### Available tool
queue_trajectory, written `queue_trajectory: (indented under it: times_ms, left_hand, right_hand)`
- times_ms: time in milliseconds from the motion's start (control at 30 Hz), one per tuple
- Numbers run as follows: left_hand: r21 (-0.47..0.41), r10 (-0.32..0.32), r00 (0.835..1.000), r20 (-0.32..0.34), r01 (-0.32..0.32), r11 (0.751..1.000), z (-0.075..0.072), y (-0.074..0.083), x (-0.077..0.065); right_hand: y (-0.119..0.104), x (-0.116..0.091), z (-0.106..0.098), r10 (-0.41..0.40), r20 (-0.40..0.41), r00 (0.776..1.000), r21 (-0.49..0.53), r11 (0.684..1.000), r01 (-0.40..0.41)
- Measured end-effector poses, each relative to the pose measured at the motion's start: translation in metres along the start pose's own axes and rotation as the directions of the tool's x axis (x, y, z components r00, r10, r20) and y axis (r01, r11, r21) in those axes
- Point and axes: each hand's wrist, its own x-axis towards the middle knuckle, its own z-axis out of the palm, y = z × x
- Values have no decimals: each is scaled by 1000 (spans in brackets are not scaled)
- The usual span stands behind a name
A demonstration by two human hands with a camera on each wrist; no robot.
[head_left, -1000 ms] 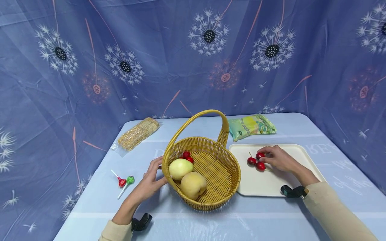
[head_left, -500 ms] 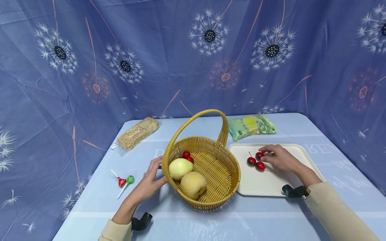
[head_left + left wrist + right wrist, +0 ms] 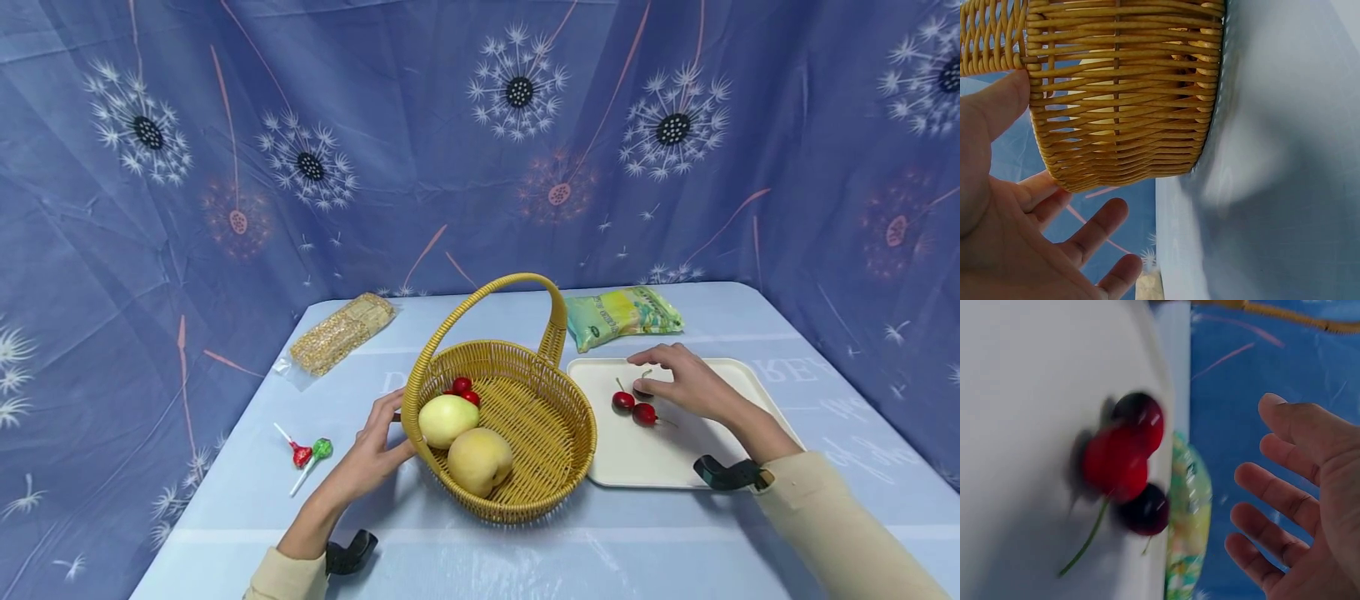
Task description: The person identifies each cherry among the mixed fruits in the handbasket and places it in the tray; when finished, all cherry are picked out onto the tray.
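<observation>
My left hand [image 3: 371, 458] rests against the outer left side of a yellow wicker basket [image 3: 581, 417]. In the left wrist view its thumb and some fingers touch the rim near the handle. Inside the basket lie small red cherries [image 3: 470, 398], a pale yellow-green fruit [image 3: 447, 421] and a yellow peach-like fruit [image 3: 480, 461]. My right hand [image 3: 686, 385] hovers over a cream tray [image 3: 622, 471], fingers spread and holding nothing. Below it on the tray are a red cherry [image 3: 645, 414], a darker cherry [image 3: 622, 402] and a third cherry [image 3: 1149, 510], partly hidden by the hand in the head view.
Two lollipops, one red [image 3: 302, 456] and one green [image 3: 321, 448], lie left of the left hand. A clear bag of grain-like pieces [image 3: 341, 333] is at the back left. Behind the tray lies a green-yellow packet [image 3: 624, 317]. A blue curtain [image 3: 420, 150] hangs behind the table.
My right hand has lifted slightly off the cherries and its thumb and fingers have spread apart. The left hand and basket stay where they were.
</observation>
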Motion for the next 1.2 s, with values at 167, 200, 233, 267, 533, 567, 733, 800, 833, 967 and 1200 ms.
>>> queue_trajectory:
  times_ms: [167, 200, 233, 267, 533, 567, 733, 800, 833, 967, 1200]
  left_hand:
    - [-4, -12, 1000, 4, 12, 1000, 0, 0, 0]
    - [-5, -14, 1000, 5, 14, 1000, 0, 0, 0]
    - [-6, -15, 1000, 5, 15, 1000, 0, 0, 0]
    - [-4, -12, 1000, 5, 12, 1000, 1, 0, 0]
    - [-5, -20, 1000, 4, 20, 1000, 1, -1, -1]
    - [-4, -20, 1000, 4, 20, 1000, 1, -1, -1]
    - [-6, -15, 1000, 4, 15, 1000, 0, 1, 0]
    - [-10, -14, 1000, 3, 14, 1000, 0, 2, 0]
    - [-10, -14, 1000, 3, 14, 1000, 0, 2, 0]
    - [-9, -13, 1000, 2, 13, 1000, 0, 1, 0]
    - [-10, -16, 1000, 1, 16, 1000, 0, 2, 0]
  right_hand:
    - [-25, 3, -3, -50, 4, 999, 16, 999, 50]
    - [-29, 4, -4, -61, 2, 998, 18, 998, 61]
    - [-34, 5, -4, -72, -1, 997, 18, 997, 72]
    - [-39, 6, -3, -80, -2, 997, 17, 997, 80]
    - [-78, 16, -2, -181, -2, 983, 18, 983, 181]
    - [-83, 18, -2, -195, 2, 981, 16, 981, 195]
    - [-107, 26, 1, -242, 30, 970, -1, 970, 242]
    - [-116, 29, 4, -263, 38, 964, -6, 965, 264]
    - [-120, 31, 5, -276, 42, 960, -10, 961, 277]
    - [-135, 41, 13, -330, 60, 942, -20, 943, 331]
    - [-150, 65, 31, -397, 92, 913, -47, 914, 402]
